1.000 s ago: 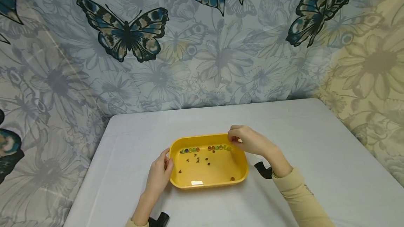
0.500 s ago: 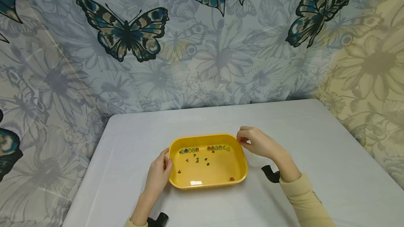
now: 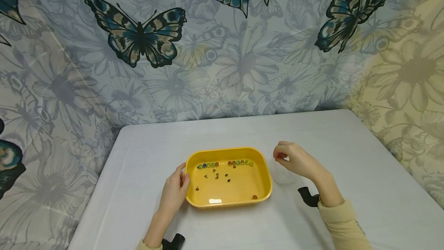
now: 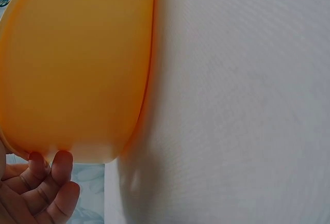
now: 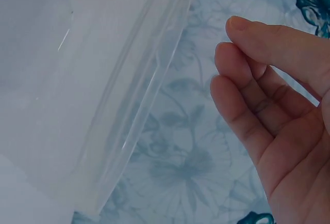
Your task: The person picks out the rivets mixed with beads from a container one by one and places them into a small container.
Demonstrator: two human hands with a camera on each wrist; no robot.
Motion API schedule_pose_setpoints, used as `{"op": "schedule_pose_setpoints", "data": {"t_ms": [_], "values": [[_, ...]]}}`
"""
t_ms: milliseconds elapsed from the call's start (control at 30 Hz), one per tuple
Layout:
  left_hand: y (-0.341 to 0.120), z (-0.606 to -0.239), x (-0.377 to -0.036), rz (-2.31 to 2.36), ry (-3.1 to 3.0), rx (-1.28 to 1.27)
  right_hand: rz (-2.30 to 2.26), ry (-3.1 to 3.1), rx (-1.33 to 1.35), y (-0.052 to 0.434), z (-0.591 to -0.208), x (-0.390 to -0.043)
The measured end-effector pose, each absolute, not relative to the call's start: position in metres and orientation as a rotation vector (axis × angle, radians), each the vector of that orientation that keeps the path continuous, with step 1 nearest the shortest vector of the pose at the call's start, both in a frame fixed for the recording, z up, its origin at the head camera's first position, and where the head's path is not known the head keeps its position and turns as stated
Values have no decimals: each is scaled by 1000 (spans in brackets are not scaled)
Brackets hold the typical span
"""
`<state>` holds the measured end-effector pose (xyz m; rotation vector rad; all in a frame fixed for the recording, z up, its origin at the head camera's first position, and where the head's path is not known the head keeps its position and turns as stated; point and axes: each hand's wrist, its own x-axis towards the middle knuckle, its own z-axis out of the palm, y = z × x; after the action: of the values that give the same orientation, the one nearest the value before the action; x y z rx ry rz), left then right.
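Note:
A yellow tray (image 3: 229, 198) sits on the white table. Two short rows of coloured round glass beads (image 3: 237, 163) line its far side, and several tiny dark pieces (image 3: 217, 176) are scattered nearer the middle. One amber bead (image 3: 254, 197) lies alone at the near right. My left hand (image 3: 176, 189) holds the tray's left rim, fingertips against its outer wall in the left wrist view. To the right of the tray my right hand (image 3: 300, 160) is over a clear plastic container (image 3: 284, 176). Its fingers are loosely curled, thumb close to the fingertips, and nothing shows between them in the right wrist view.
The white-covered table (image 3: 156, 142) extends around the tray, its far edge against a butterfly-patterned backdrop (image 3: 243, 61). A black wrist mount (image 3: 308, 196) juts out near the right sleeve, and a second black mount (image 3: 175, 241) near the left one.
My right hand has moved from the tray's far right corner rightward to over the clear container. The left hand, tray and beads stay where they were.

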<state>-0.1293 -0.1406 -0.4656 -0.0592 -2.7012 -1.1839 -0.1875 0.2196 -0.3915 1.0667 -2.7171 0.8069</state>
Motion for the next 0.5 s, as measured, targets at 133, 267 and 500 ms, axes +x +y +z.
{"op": "schedule_pose_setpoints", "data": {"t_ms": [133, 267, 500], "values": [[-141, -465, -129, -1187, -2701, -61, 798, -2717, 1044, 225, -393, -186], [-141, -466, -130, -1186, -2694, -52, 804, -2714, 1031, 228, -394, -184], [-140, -468, -129, -1179, -2690, -52, 799, -2695, 1027, 234, -398, -183]]}}
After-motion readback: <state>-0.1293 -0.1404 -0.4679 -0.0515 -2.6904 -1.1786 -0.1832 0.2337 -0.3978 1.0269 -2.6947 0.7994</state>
